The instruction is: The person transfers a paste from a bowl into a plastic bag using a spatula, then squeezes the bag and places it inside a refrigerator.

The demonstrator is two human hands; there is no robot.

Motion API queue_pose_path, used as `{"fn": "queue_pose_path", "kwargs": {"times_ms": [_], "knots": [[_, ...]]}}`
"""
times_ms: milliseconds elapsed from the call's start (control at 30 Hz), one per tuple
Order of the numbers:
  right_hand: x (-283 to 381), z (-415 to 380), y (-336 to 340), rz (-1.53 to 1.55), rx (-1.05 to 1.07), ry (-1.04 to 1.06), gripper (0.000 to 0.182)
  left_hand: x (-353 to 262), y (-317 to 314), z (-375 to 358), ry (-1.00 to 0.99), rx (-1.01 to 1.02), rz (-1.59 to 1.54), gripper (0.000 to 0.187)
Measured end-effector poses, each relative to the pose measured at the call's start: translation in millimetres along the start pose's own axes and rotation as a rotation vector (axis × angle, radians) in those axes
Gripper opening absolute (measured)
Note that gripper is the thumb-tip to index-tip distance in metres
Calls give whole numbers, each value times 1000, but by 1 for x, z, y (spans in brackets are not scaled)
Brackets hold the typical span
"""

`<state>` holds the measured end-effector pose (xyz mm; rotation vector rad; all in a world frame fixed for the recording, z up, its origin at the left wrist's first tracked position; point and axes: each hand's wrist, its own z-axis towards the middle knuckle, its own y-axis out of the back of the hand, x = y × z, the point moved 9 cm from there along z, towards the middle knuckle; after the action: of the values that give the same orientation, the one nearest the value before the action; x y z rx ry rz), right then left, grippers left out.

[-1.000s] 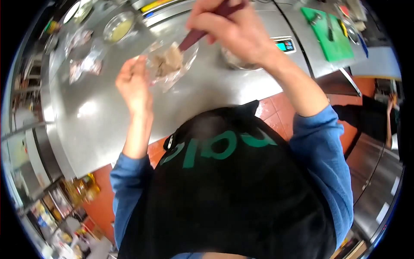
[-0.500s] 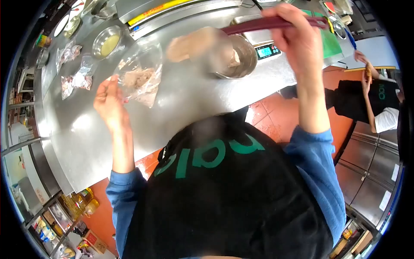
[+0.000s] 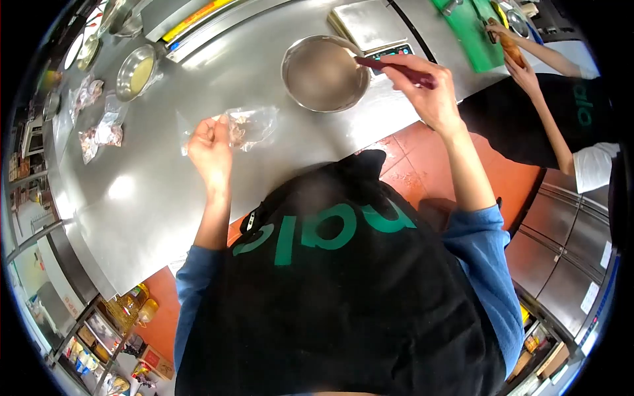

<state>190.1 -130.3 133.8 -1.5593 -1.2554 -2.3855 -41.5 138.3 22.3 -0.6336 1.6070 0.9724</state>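
Observation:
My left hand pinches a clear plastic bag low over the steel table; some brownish, paste-like stuff shows inside it. My right hand is closed round the maroon handle of a spatula. The spatula reaches over the right rim of a steel mixing bowl, and its head is mostly hidden there. The bowl's contents look brownish and blurred. Right behind the bowl is a digital scale with a lit display, partly covered by the spatula.
On the left of the table stand a steel bowl of yellow liquid and filled plastic bags. A co-worker's hands hold a brown item and a dark-handled tool by a green cutting board at right.
The spatula came down from above the table to the bowl with my right hand. My left hand moved right with the bag, which now lies lower and flatter. The co-worker's hands moved to the board.

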Motion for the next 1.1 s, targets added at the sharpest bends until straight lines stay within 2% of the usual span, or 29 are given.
{"fn": "queue_pose_path", "kwargs": {"times_ms": [67,133,167,233,267,300,367,467,600,667,700,733,767,800,833,900,967,1033,1100], "knots": [[8,8,-7,-102,49,219,22,3,-5,-1,-45,64,87,14],[0,21,-22,-202,159,280,22,11,-1,-1,6,111,97,14],[-4,30,-22,-197,162,275,22,15,-5,-3,57,159,106,14],[-6,46,-41,-242,360,299,23,10,-5,-6,107,207,129,16],[-9,54,-44,-238,360,297,23,10,-7,-7,154,252,148,20],[-12,60,-51,-145,424,290,23,10,-5,-5,157,252,152,20],[-23,71,-62,-43,538,218,24,-8,-11,-3,-17,334,435,29],[-22,75,-66,-105,623,141,24,-31,-21,-2,70,401,576,34],[-5,80,-54,-1,615,216,24,-44,-35,5,-3,384,727,32],[17,77,-40,-5,621,303,23,-86,-44,9,-542,153,963,31],[29,74,-34,-11,623,383,22,-86,-53,15,-536,153,967,31],[33,73,-31,-8,628,385,22,-83,-67,26,-435,170,816,31],[45,70,-26,-77,590,533,21,-77,-81,40,-335,187,664,31],[55,65,-22,-146,547,681,19,-68,-101,54,-338,235,615,33],[49,64,-25,-146,549,679,19,-56,-121,68,-342,285,565,34],[36,55,-35,-354,475,810,12,-32,-154,91,-320,363,605,33],[27,48,-42,-452,461,776,8,-22,-176,100,-303,450,646,32],[18,44,-43,-464,421,761,8,14,-185,103,150,628,368,34],[-3,47,-43,-362,492,571,9,22,-189,96,200,643,309,36]]}}
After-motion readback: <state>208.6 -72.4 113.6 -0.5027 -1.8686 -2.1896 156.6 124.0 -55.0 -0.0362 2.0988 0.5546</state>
